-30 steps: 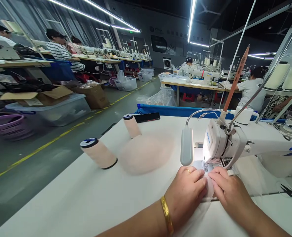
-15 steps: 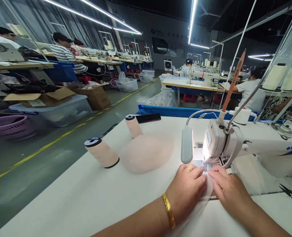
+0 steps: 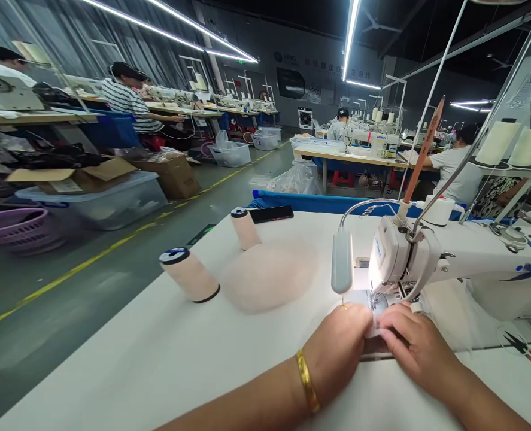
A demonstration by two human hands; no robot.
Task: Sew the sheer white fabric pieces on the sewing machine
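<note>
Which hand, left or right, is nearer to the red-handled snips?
Right. The snips lie to the right of the right hand; the left hand is farther away, on the right hand's other side.

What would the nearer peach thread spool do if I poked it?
The nearer spool might tip from a hard poke, since it stands taller than it is wide. Knocked over, it would probably roll, because its sides are round.
</note>
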